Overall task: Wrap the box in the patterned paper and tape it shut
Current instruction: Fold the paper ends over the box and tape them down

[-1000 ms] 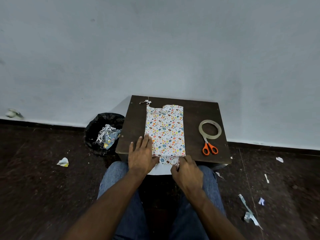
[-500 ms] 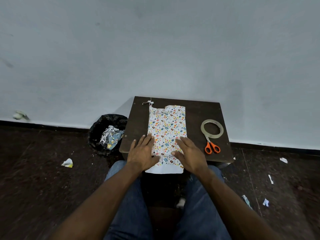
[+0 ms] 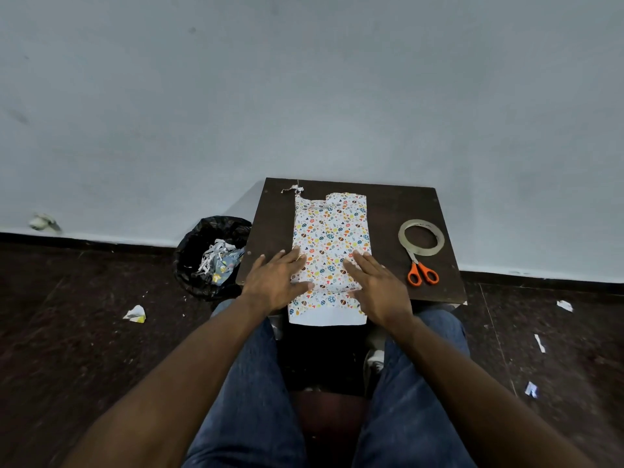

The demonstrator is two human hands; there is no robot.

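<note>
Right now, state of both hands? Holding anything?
Left hand: open, fingers straight, lying flat on the left edge of the patterned paper; holding nothing.
Right hand: open, fingers straight, flat on the paper's right side; holding nothing.

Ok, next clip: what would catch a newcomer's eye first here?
The bright patterned paper on the small dark table, with the left hand and right hand pressing flat on its near sides. Next, the orange-handled scissors and tape roll at the table's right.
</note>
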